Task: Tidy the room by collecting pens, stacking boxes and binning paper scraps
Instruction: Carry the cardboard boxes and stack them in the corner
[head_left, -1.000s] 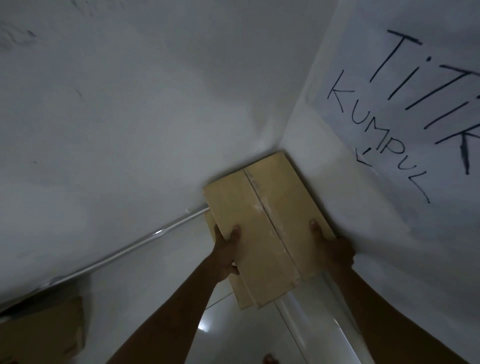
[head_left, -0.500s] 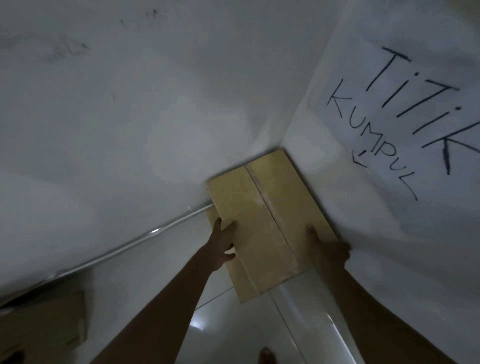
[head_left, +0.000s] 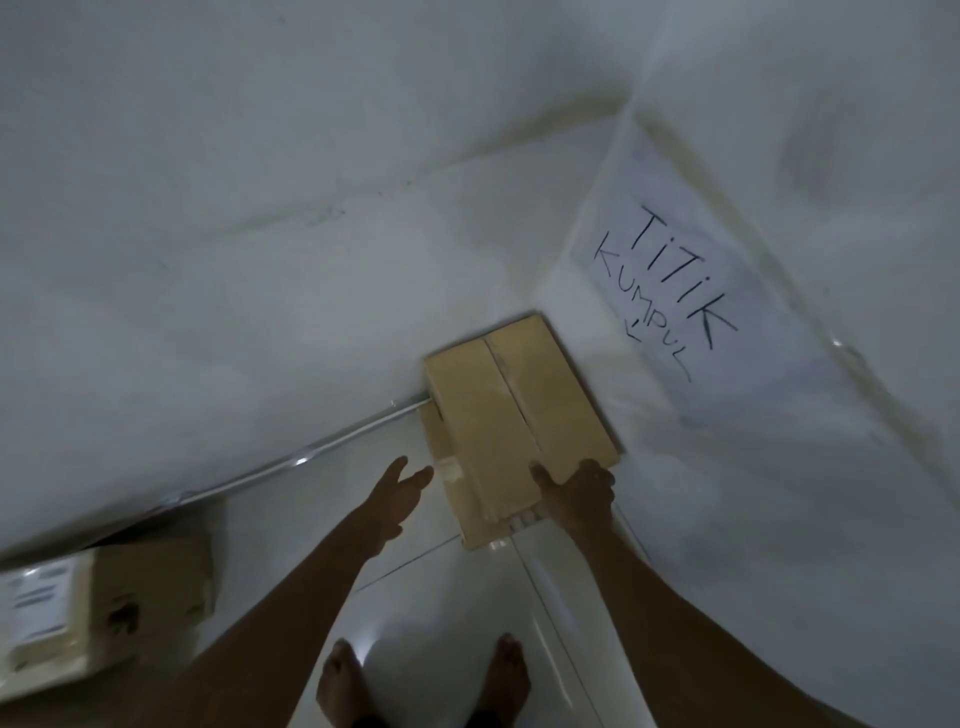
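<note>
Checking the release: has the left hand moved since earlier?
Yes. The left hand has let go of the flat brown cardboard box and drawn back leftward from it.

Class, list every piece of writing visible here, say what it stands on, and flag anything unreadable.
"TiTiK KUMPUL", with a small down arrow: handwritten on the white sheet on the right wall.
Printed label on the lower-left box: blurred, unreadable.
Small sticker on the stacked boxes: too small to read.

Three cardboard boxes: top box, lower box, labelled box. One handwritten sign. Two hands: left hand, right hand. Two bare feet: left foot, right foot.
</note>
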